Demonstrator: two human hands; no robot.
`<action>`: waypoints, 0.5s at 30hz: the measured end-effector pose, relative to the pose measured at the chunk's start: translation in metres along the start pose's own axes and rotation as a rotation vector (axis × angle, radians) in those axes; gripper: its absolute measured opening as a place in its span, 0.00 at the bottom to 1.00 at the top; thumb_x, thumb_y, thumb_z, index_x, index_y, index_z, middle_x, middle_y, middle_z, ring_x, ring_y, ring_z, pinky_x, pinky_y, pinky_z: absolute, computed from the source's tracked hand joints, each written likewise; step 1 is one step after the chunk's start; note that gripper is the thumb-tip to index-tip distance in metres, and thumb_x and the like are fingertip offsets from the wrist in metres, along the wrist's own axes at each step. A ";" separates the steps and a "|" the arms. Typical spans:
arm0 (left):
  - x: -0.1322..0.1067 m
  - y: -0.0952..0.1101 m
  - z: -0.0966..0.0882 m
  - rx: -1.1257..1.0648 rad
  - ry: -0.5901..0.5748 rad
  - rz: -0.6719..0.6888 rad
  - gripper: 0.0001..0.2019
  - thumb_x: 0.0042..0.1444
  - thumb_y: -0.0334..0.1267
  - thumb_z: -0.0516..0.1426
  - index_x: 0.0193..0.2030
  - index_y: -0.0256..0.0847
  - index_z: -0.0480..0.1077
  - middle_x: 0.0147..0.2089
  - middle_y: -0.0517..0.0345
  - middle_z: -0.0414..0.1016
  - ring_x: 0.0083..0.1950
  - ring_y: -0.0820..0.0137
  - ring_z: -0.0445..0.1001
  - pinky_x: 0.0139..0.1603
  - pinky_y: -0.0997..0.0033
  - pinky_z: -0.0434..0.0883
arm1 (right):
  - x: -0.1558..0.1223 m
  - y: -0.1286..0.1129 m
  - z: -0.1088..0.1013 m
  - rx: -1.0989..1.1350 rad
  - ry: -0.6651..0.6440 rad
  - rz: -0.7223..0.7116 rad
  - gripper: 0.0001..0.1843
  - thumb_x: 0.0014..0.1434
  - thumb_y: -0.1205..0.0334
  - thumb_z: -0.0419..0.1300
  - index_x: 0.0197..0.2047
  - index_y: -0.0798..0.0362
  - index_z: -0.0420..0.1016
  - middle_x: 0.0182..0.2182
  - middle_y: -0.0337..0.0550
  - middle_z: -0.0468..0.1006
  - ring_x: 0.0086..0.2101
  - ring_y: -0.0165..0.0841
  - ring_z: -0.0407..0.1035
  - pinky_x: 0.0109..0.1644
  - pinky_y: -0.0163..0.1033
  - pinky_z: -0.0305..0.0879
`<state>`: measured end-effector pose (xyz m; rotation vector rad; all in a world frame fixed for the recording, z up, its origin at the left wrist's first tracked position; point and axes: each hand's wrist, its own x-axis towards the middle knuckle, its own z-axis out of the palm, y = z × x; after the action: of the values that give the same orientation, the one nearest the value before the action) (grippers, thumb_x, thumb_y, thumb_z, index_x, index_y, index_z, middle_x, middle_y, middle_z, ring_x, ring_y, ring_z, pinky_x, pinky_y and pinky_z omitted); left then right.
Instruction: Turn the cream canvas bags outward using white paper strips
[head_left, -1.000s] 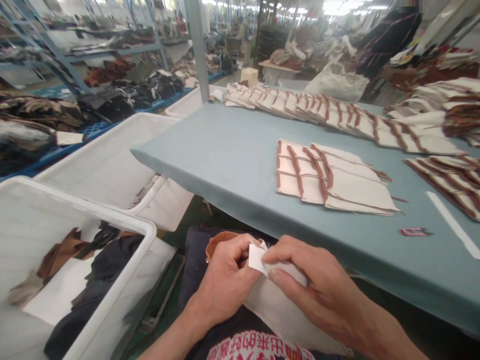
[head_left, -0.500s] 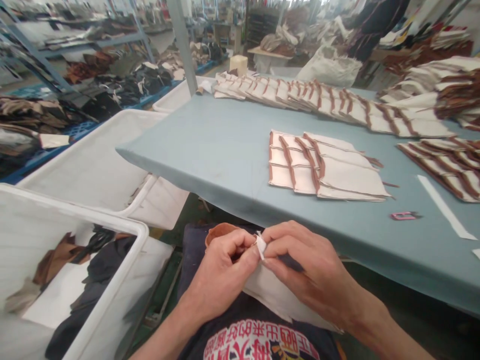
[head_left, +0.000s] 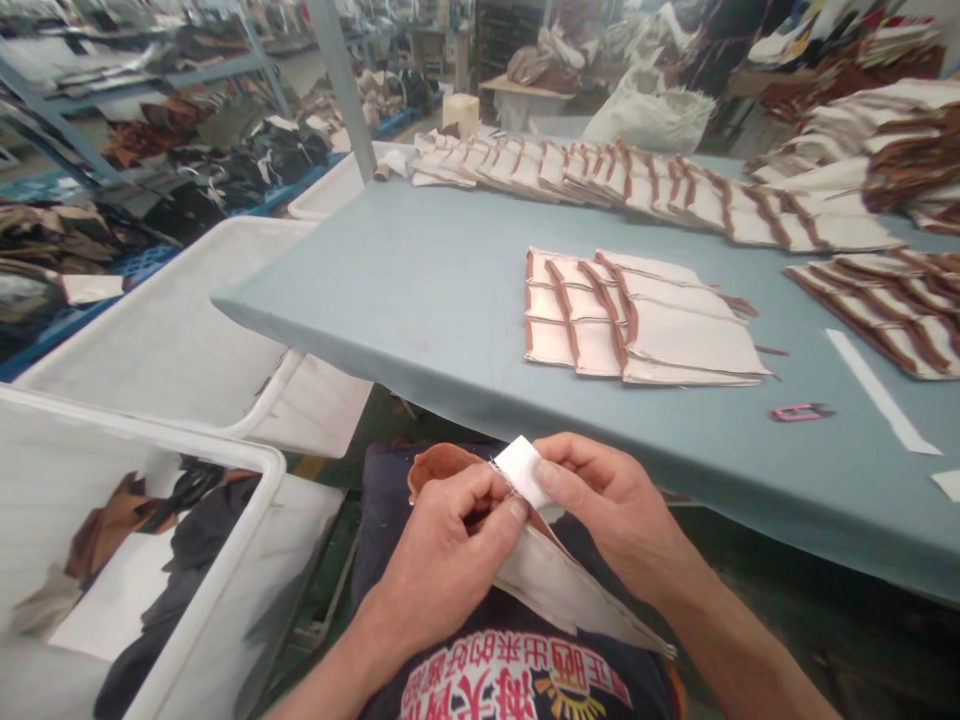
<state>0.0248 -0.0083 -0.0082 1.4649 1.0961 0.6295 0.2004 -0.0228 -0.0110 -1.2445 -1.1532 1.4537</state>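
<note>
Both my hands work over my lap, just below the near edge of the table. My left hand pinches the top end of a cream fabric piece with a brown edge that slopes down to the right across my lap. My right hand pinches a small white tab at that same end, thumb on top. A curved brown piece shows behind my left fingers.
A blue-grey table carries a short stack of cream pieces with brown trim, long rows of the same, a small pink tool and a white strip. White bins with dark scraps stand at my left.
The white tab has been turned up flat between my fingers. My hands and the fabric piece have shifted slightly, and the view has dipped a little.
</note>
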 end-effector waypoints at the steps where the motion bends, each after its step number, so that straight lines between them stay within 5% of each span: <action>1: 0.000 0.000 0.000 0.006 0.000 -0.007 0.15 0.63 0.42 0.55 0.28 0.37 0.70 0.25 0.62 0.65 0.27 0.74 0.61 0.28 0.74 0.57 | 0.000 0.001 -0.003 0.010 0.004 0.011 0.15 0.64 0.50 0.63 0.38 0.55 0.77 0.30 0.41 0.80 0.29 0.31 0.71 0.36 0.35 0.69; 6: 0.000 -0.001 -0.004 -0.042 0.026 -0.052 0.18 0.65 0.47 0.54 0.30 0.36 0.73 0.30 0.56 0.74 0.32 0.71 0.67 0.32 0.73 0.62 | -0.002 0.005 -0.013 0.112 0.102 -0.052 0.12 0.65 0.54 0.59 0.33 0.52 0.71 0.23 0.36 0.72 0.25 0.29 0.65 0.31 0.34 0.64; 10: 0.001 -0.007 -0.010 -0.193 -0.001 -0.107 0.22 0.65 0.52 0.56 0.28 0.35 0.74 0.28 0.56 0.74 0.28 0.74 0.65 0.29 0.75 0.60 | -0.010 -0.002 -0.009 0.090 0.119 0.058 0.17 0.66 0.47 0.61 0.34 0.50 0.67 0.18 0.29 0.62 0.17 0.25 0.50 0.20 0.30 0.48; 15: 0.000 -0.015 -0.018 -0.304 -0.083 -0.123 0.24 0.65 0.54 0.57 0.31 0.34 0.79 0.25 0.60 0.70 0.25 0.76 0.60 0.26 0.76 0.56 | -0.026 -0.011 -0.004 -0.152 0.055 0.109 0.19 0.66 0.45 0.61 0.33 0.51 0.69 0.22 0.32 0.66 0.20 0.26 0.56 0.21 0.31 0.52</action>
<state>0.0053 -0.0017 -0.0190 1.1438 0.9702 0.6132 0.2077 -0.0457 0.0045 -1.4634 -1.1930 1.4223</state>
